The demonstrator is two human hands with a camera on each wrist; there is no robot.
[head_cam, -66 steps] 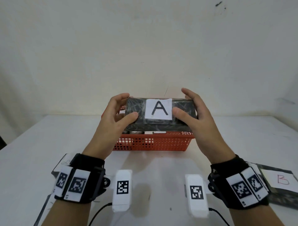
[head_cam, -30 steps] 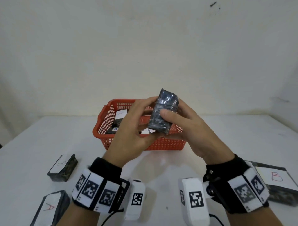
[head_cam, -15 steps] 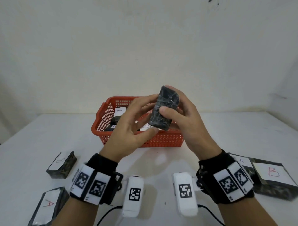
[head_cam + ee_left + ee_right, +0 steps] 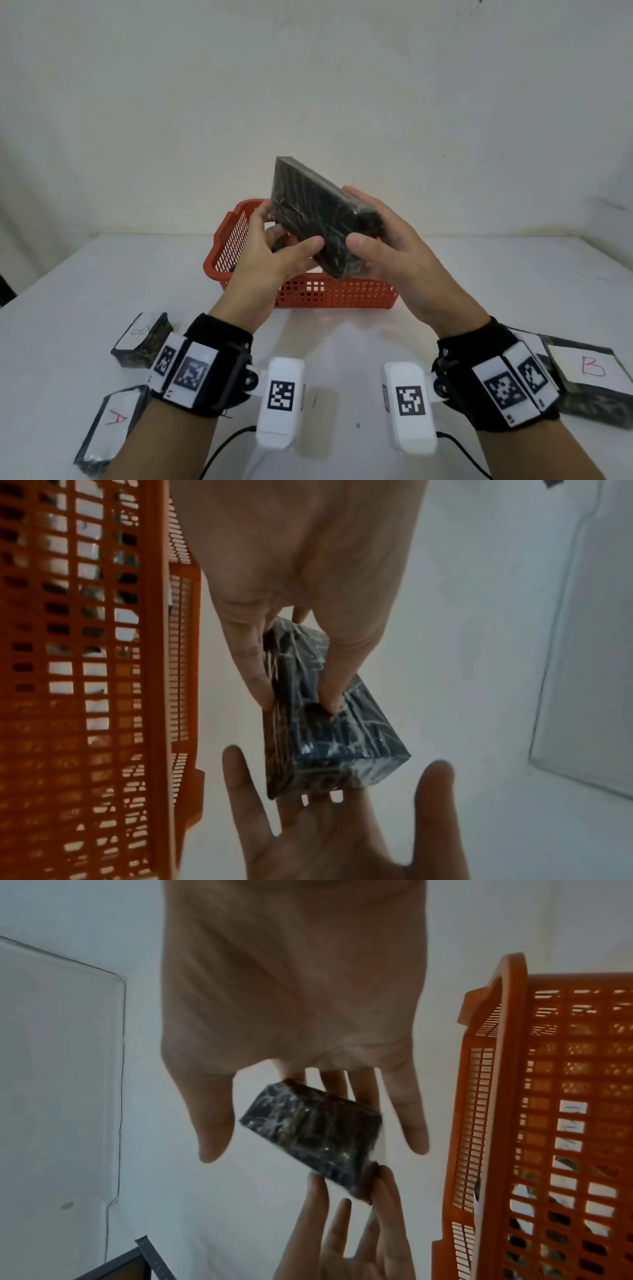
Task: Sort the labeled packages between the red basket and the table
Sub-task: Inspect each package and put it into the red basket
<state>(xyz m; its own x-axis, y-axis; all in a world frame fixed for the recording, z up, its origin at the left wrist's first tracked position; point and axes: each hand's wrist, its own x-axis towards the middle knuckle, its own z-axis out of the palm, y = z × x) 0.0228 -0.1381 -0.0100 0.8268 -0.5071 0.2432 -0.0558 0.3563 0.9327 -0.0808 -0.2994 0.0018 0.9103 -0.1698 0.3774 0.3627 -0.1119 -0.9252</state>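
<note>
the dark package (image 4: 320,219) shows no label; the face that would carry it is turned away. the left hand (image 4: 274,260) and right hand (image 4: 390,260) hide much of the red basket (image 4: 342,294), whose contents are unreadable. the package marked a (image 4: 109,428) is cut off by the left wrist.

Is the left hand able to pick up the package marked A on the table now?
Probably not yet: the left hand and right hand both hold a dark package over the red basket. The A package lies uncovered.

Left hand (image 4: 270,253) and right hand (image 4: 387,253) raised together, fingers curled, both gripping one dark package (image 4: 318,219).
</note>
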